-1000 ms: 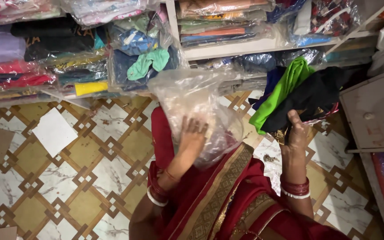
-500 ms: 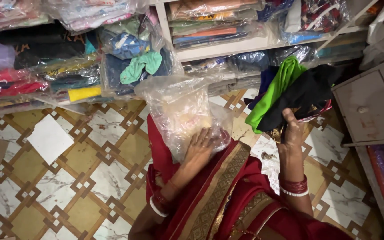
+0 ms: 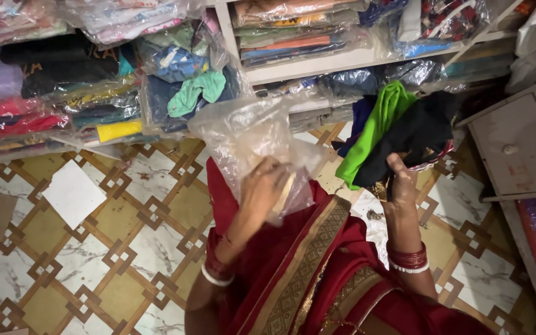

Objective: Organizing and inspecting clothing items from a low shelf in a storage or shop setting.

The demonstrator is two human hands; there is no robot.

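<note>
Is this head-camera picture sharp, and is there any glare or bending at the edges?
Head view: mostly sharp; even indoor light, soft shadows. The clear plastic bag in the left hand shows pale sheen, as do the wrapped stacks on the shelf. The right hand holding green and black cloth is crisp. Shelf lines bow slightly near the edges.

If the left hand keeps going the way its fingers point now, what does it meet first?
Probably the clear crinkled plastic bag that the left hand already touches; beyond it, depth unclear, the packed shelf of folded cloth.

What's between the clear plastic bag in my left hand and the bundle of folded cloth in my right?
In the head view, nothing is held between the plastic bag and the cloth bundle; only patterned floor tiles and low shelf stock show through the gap.
</note>
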